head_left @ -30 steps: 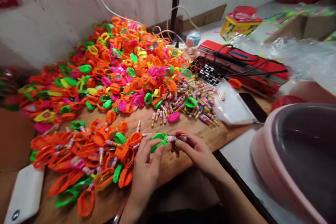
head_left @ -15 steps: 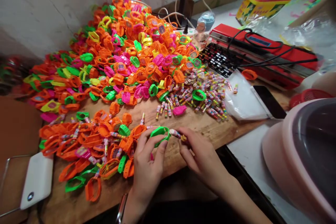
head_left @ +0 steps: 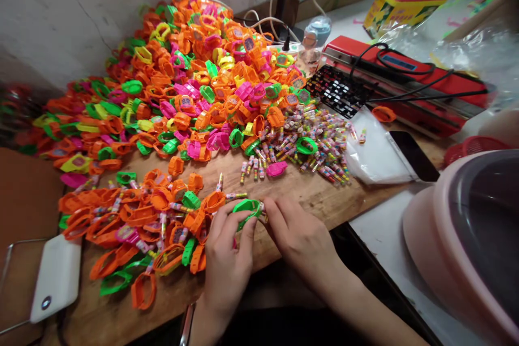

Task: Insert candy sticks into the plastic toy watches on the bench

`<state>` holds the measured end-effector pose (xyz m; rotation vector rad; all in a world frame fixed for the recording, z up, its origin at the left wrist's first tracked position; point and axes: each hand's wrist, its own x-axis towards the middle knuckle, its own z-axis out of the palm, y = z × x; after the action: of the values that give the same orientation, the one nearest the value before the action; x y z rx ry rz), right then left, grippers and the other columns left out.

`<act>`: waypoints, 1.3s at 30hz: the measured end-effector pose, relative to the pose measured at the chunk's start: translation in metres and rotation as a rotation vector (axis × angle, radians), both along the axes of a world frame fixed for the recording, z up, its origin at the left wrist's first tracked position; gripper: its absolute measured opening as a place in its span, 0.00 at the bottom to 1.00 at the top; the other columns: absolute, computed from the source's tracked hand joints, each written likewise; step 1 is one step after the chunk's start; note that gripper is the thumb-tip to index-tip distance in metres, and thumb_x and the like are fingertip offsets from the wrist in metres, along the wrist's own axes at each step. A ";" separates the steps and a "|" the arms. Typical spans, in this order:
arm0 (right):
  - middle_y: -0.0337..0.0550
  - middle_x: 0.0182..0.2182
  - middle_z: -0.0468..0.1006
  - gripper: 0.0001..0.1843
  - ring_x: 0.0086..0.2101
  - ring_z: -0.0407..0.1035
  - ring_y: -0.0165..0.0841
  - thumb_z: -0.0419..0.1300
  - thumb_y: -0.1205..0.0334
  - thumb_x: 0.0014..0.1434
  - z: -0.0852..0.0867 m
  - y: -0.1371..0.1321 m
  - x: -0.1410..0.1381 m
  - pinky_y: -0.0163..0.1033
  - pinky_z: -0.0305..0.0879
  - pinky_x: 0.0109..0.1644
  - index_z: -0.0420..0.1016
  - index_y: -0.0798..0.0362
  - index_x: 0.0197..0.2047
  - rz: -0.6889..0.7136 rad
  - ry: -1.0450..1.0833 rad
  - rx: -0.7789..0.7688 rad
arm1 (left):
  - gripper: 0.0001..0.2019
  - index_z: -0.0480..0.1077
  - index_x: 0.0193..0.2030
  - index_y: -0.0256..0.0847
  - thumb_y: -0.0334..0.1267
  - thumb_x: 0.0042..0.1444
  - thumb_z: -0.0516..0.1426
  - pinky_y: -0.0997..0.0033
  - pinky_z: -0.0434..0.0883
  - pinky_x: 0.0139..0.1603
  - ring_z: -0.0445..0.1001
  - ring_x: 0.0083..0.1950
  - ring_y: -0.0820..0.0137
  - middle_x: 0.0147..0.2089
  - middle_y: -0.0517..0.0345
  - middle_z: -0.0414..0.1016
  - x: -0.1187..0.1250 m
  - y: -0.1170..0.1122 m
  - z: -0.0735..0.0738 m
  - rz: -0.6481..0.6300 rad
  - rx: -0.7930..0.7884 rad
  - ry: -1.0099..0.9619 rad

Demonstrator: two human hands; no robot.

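Note:
A green toy watch [head_left: 248, 205] is pinched between the thumb and fingers of my left hand [head_left: 227, 259], above the front of the table. Closed at the watch's right end, my right hand [head_left: 302, 235] grips a small candy tube [head_left: 263, 210], mostly covered by my fingers. The tube's visible end meets the watch; whether it is inside the strap I cannot tell. Left of my hands lies a batch of mostly orange toy watches [head_left: 138, 213], several with candy tubes in or among them. Loose candy tubes [head_left: 320, 140] are heaped beyond my hands.
A large pile of colourful toy watches [head_left: 194, 75] leans toward the wall. At the right are clear plastic bags [head_left: 368, 151], a black phone [head_left: 413, 154], a red machine with cables [head_left: 425, 78] and a pink basin [head_left: 430, 216]. A white device [head_left: 57, 275] sits front left.
My right hand has moved left and turned over more, bringing the candy tube in against the green toy watch. More of the tube is now hidden. My left hand has barely moved.

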<state>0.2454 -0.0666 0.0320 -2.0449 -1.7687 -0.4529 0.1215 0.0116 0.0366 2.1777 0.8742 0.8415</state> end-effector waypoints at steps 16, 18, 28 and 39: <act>0.40 0.24 0.69 0.10 0.24 0.64 0.32 0.49 0.74 0.63 -0.025 0.041 -0.006 0.37 0.55 0.28 0.66 0.55 0.32 0.385 -0.072 0.065 | 0.08 0.71 0.34 0.43 0.39 0.61 0.52 0.68 0.71 0.42 0.76 0.40 0.66 0.37 0.56 0.77 -0.028 0.025 0.005 0.074 -0.024 0.276; 0.39 0.24 0.70 0.10 0.24 0.65 0.32 0.50 0.72 0.63 -0.030 0.046 -0.008 0.36 0.56 0.28 0.67 0.55 0.31 0.404 0.000 0.085 | 0.08 0.71 0.35 0.43 0.40 0.61 0.52 0.66 0.71 0.44 0.76 0.41 0.65 0.38 0.56 0.77 -0.029 0.030 0.010 0.054 0.036 0.323; 0.49 0.40 0.78 0.23 0.35 0.73 0.35 0.55 0.54 0.64 -0.058 0.008 0.033 0.39 0.71 0.39 0.66 0.55 0.59 -0.066 0.811 -0.024 | 0.25 0.62 0.61 0.30 0.42 0.60 0.54 0.34 0.60 0.53 0.60 0.59 0.36 0.58 0.29 0.65 0.023 0.053 0.036 0.486 0.465 0.624; 0.47 0.36 0.77 0.21 0.36 0.71 0.35 0.55 0.45 0.60 -0.056 -0.018 0.077 0.41 0.71 0.42 0.74 0.53 0.45 -0.082 1.355 0.128 | 0.03 0.71 0.29 0.39 0.31 0.50 0.62 0.53 0.65 0.58 0.70 0.52 0.60 0.47 0.49 0.74 0.118 0.044 -0.043 -0.045 -0.365 -0.015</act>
<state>0.3221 -0.0849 -0.0241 -1.5880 -0.7673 0.6690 0.2399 0.0553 -0.0066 1.8629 0.8902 0.6201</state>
